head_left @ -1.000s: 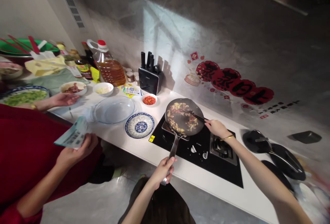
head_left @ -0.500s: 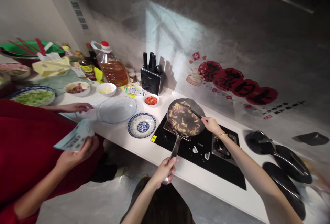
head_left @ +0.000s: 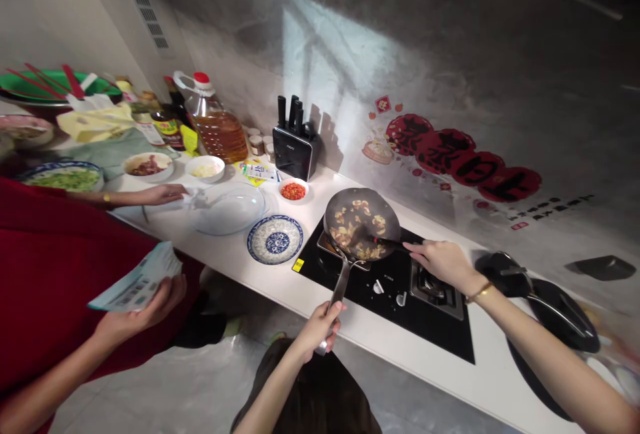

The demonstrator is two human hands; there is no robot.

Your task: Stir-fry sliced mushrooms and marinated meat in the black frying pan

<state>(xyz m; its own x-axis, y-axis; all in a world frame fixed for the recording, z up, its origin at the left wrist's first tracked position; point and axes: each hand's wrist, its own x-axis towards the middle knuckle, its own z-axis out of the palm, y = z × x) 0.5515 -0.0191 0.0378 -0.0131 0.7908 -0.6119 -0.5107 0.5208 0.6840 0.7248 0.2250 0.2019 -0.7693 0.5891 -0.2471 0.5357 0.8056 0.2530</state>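
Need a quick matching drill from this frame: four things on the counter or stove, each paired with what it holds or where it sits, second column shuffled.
Things:
1. pan
2. small white bowl
3. knife block
4. patterned plate

Descriptions:
A. holds chopped red bits
B. on the stove, its handle in the left hand
C. blue and white, bare, left of the stove
D. black, against the wall, handles sticking up

Pairs: 1-B, 2-A, 3-D, 4-C

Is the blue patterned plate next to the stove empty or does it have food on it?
Empty. The blue patterned plate shows its whole pattern, with no food on it.
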